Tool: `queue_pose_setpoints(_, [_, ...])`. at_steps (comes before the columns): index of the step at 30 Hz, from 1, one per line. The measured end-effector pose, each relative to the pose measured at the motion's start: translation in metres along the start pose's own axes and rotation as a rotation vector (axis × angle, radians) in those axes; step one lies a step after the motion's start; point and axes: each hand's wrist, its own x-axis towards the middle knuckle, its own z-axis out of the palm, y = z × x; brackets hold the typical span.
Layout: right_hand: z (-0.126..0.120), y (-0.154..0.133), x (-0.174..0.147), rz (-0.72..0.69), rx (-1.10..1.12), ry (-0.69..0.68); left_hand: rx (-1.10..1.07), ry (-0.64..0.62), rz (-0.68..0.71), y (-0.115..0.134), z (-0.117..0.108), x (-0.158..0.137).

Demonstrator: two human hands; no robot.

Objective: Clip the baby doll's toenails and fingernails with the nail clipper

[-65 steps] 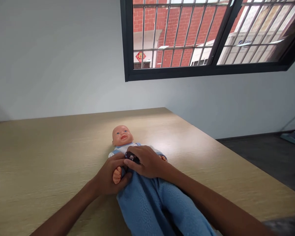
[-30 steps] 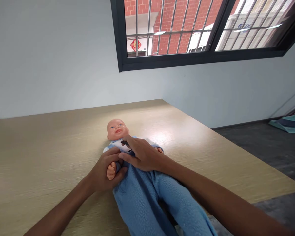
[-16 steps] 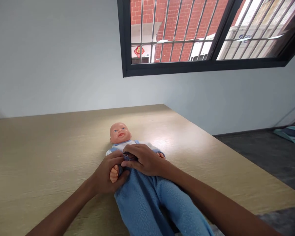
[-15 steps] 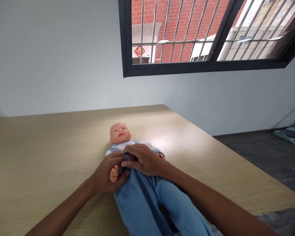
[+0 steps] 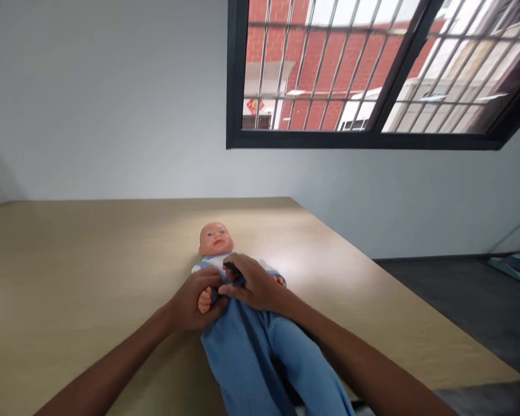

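A baby doll point(image 5: 216, 240) lies on its back on the wooden table, its head toward the wall. It wears a white top with blue trim and fuzzy blue trousers point(image 5: 242, 352). My left hand point(image 5: 186, 304) is closed around the doll's forearm, and the doll's small hand point(image 5: 205, 300) pokes out between my thumb and fingers. Over the doll's belly, my right hand point(image 5: 257, 284) curls with thumb and fingers around a small dark object point(image 5: 232, 267). Most of that object is hidden, so its kind is unclear. My two hands nearly meet at the doll's waist.
The light wooden table point(image 5: 91, 277) reaches back to a pale wall point(image 5: 112, 98). Its right edge slants down toward a dark floor point(image 5: 442, 289). A barred window point(image 5: 320, 138) is set in the wall. Something teal point(image 5: 517, 268) lies on the floor at far right.
My view has tilted up slightly, so the window sits lower. The dark object in my right hand has turned and shows a thinner edge. My left hand keeps its hold on the doll's forearm.
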Motion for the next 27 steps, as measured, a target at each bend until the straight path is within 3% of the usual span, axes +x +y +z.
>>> queue_pose_setpoints(7, [0.001,0.0,0.001,0.009,0.017,0.043,-0.014,0.054,0.015,-0.002,0.005,0.0])
queue_pose_setpoints(11, [0.001,0.0,0.002,-0.074,0.019,0.146,0.001,0.073,0.131,0.0,-0.002,0.002])
queue_pose_setpoints(15, [0.006,0.005,-0.003,-0.042,-0.013,0.251,0.061,-0.003,0.124,-0.01,-0.012,0.001])
queue_pose_setpoints(23, [0.003,0.002,-0.005,0.038,0.067,0.143,0.181,0.005,0.103,-0.012,-0.011,0.001])
queue_pose_setpoints(27, [0.002,0.0,-0.006,0.024,0.086,0.174,0.078,0.118,0.003,0.001,-0.007,0.0])
